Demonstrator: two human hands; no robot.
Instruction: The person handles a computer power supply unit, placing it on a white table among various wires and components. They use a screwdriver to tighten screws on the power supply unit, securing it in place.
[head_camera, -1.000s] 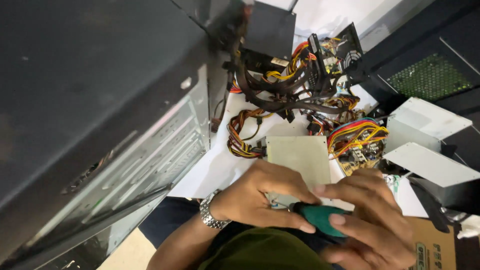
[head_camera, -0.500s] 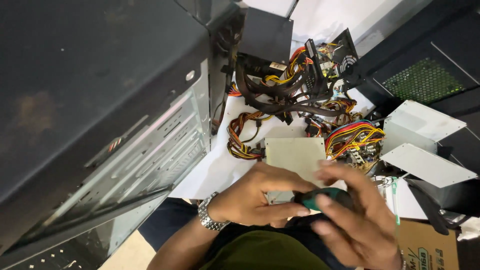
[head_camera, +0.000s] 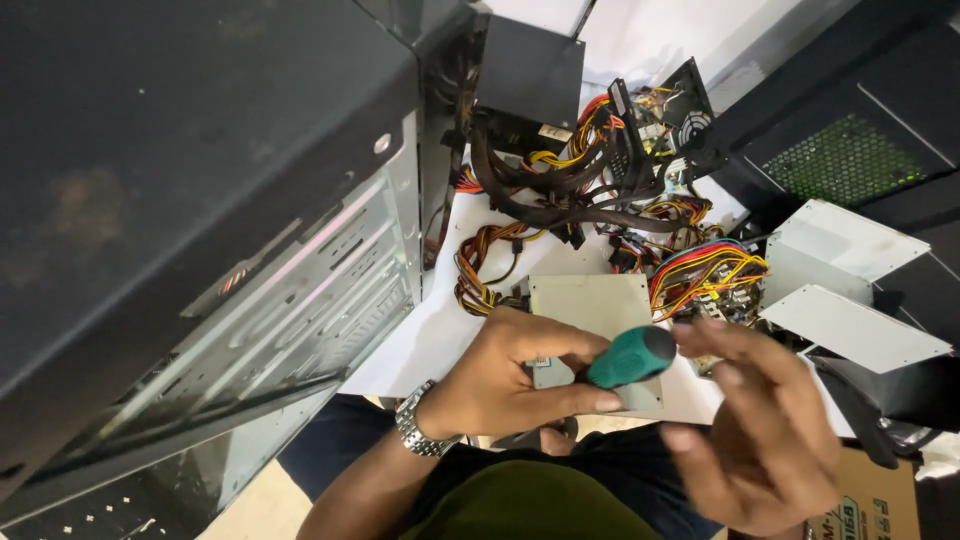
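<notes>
My left hand, with a metal watch on the wrist, is closed around a screwdriver with a green handle, pinching it between thumb and fingers. The shaft is hidden behind that hand. My right hand is blurred and spread open just right of the handle, its fingertips near the handle's end. Both hands hover over a flat grey power supply box lying on a white surface.
A large black computer case with its metal inside exposed fills the left. Tangled black, yellow and red cables lie behind the box. Two silver power supplies and a black case with green mesh are right; a cardboard box sits bottom right.
My right hand has come off the green handle and opened out to the right. The handle now shows fully, held in my left hand's fingers.
</notes>
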